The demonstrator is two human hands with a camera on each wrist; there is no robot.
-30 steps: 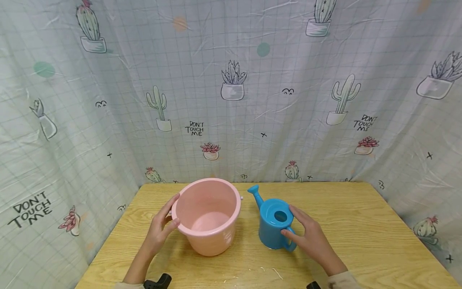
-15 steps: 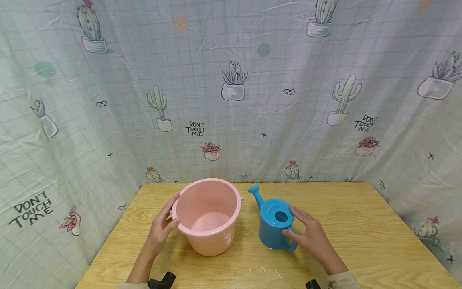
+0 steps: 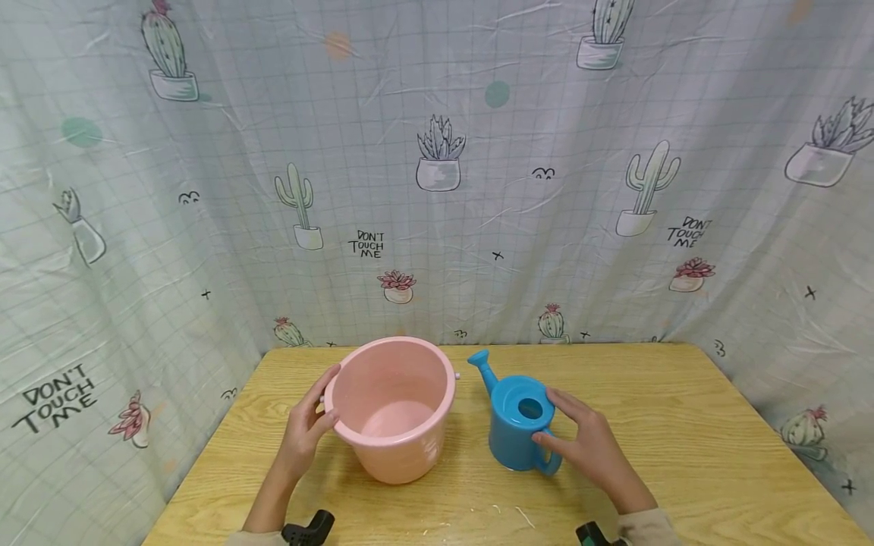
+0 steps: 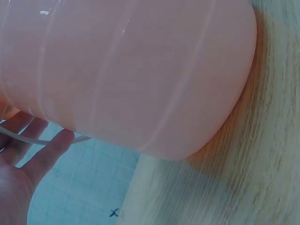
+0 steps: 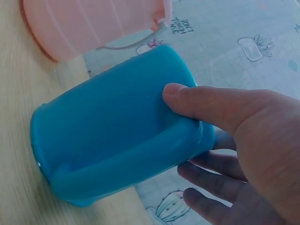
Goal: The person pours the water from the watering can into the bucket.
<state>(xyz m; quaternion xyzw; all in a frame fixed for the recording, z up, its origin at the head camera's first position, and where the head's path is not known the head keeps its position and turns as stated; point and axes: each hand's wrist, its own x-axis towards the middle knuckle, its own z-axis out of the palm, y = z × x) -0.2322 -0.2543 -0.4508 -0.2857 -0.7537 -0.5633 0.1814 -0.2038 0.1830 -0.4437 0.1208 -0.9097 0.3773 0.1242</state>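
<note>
A pink bucket [image 3: 403,459] stands upright on the wooden table, left of centre. My left hand [image 3: 300,440] holds it at the left side of the rim, thumb at the near edge and fingers farther back. In the left wrist view, the ribbed bucket wall [image 4: 140,70] hides part of the fingers. To the right of the bucket stands a blue watering can [image 3: 508,436], its spout pointing away and to the left. My right hand [image 3: 590,444] grips its top around the handle side. The right wrist view shows the thumb [image 5: 187,99] pressed against the can's wall.
The wooden table [image 3: 683,425] reaches back to a cactus-print curtain [image 3: 498,189], which also hangs at both sides. A thin pale bucket handle [image 4: 33,139] hangs by the left fingers. Small pale marks [image 3: 524,517] lie on the table near its front.
</note>
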